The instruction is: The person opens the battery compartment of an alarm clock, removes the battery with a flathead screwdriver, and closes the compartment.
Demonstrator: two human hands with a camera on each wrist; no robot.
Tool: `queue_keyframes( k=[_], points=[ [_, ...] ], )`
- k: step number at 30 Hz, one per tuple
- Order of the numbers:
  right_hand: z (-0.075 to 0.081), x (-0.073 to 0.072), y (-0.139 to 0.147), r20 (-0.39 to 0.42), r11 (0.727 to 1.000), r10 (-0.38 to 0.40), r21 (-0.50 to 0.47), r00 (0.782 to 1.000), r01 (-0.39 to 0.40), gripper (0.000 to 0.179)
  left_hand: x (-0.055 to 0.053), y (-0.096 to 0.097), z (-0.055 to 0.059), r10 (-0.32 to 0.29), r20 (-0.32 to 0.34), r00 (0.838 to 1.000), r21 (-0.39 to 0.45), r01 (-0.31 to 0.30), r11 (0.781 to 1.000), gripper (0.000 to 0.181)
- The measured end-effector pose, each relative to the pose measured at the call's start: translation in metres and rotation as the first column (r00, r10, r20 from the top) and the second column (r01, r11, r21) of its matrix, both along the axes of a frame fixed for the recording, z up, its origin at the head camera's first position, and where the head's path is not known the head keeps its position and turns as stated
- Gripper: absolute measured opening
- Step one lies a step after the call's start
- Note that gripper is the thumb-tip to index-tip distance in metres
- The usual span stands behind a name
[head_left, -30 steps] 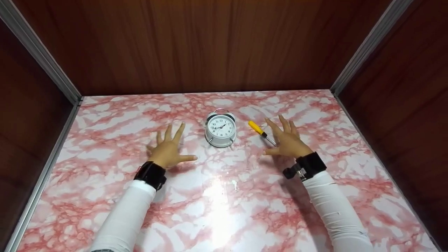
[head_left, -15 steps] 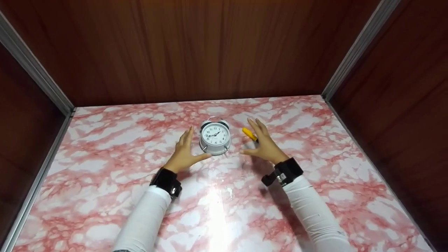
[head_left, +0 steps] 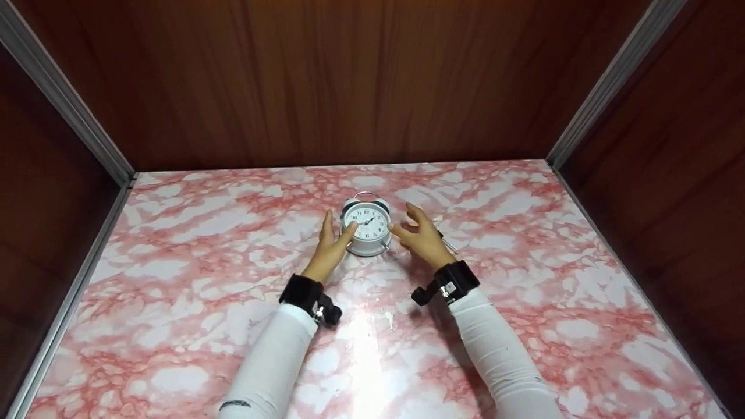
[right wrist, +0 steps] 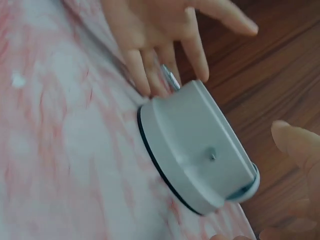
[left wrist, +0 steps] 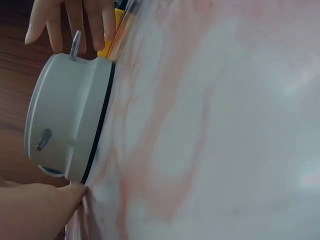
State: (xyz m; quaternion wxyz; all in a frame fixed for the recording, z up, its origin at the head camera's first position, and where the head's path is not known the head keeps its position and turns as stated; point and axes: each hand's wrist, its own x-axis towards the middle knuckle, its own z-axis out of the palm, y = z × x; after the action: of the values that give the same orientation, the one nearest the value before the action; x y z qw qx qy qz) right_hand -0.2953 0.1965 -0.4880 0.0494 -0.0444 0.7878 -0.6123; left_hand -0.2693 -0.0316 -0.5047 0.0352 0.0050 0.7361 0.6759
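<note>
A white twin-bell alarm clock (head_left: pixel 366 235) lies on its back on the table, face upward, with its short metal legs toward me. My left hand (head_left: pixel 330 250) is at its left side, fingers extended and the thumb overlapping the dial's edge in the head view. At the right side is my right hand (head_left: pixel 424 240), fingers spread, its thumb tip right by the rim. Both wrist views show the clock's white side wall (right wrist: pixel 195 135) between the hands. Beyond the right hand lies a screwdriver (head_left: pixel 449 244); its yellow handle, hidden in the head view, shows in the left wrist view.
The table (head_left: pixel 174 326) has a red and white marbled top. Dark wood panels (head_left: pixel 326 87) with grey metal corner rails (head_left: pixel 617 84) enclose its back and sides. Black wrist cameras (head_left: pixel 457 282) are strapped over the white sleeves.
Both hands have moved inward from either side to the clock, their spread fingers drawing closer together. The right hand now covers the screwdriver's handle in the head view. The clock stays in place.
</note>
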Motion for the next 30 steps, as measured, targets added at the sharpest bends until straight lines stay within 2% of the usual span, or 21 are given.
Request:
queue_keyframes(
  k=[3, 6, 9, 12, 16, 25, 30],
  points=[
    [0.002, 0.000, -0.009, 0.023, 1.000, -0.009, -0.029, 1.000, 0.009, 0.081, -0.003, 0.008, -0.003, 0.059, 0.019, 0.998, 0.012, -0.059, 0.998, 0.083],
    [-0.001, -0.002, -0.017, 0.022, 1.000, -0.019, -0.023, 1.000, 0.020, 0.076, -0.005, 0.015, -0.007, 0.111, 0.008, 0.994, -0.035, -0.111, 0.993, 0.076],
    [-0.004, -0.003, -0.024, -0.023, 0.998, -0.046, 0.033, 0.999, 0.047, 0.065, -0.006, 0.020, -0.009, 0.139, -0.053, 0.989, -0.108, -0.144, 0.984, 0.068],
    [-0.010, -0.007, -0.026, -0.085, 0.994, -0.066, 0.077, 0.994, 0.072, 0.050, -0.008, 0.023, -0.010, 0.137, -0.115, 0.984, -0.164, -0.155, 0.974, 0.062],
    [-0.010, -0.007, -0.030, -0.098, 0.995, -0.077, 0.063, 0.992, 0.083, 0.037, -0.009, 0.026, -0.011, 0.138, -0.174, 0.975, -0.197, -0.172, 0.965, 0.056],
    [-0.006, -0.002, -0.038, -0.090, 0.992, -0.125, -0.010, 0.988, 0.124, 0.038, -0.006, 0.030, -0.011, 0.169, -0.221, 0.961, -0.181, -0.211, 0.961, 0.052],
    [-0.008, -0.002, -0.038, -0.091, 0.987, -0.158, -0.052, 0.983, 0.154, 0.038, -0.004, 0.032, -0.009, 0.171, -0.216, 0.961, -0.182, -0.212, 0.960, 0.052]
  ],
)
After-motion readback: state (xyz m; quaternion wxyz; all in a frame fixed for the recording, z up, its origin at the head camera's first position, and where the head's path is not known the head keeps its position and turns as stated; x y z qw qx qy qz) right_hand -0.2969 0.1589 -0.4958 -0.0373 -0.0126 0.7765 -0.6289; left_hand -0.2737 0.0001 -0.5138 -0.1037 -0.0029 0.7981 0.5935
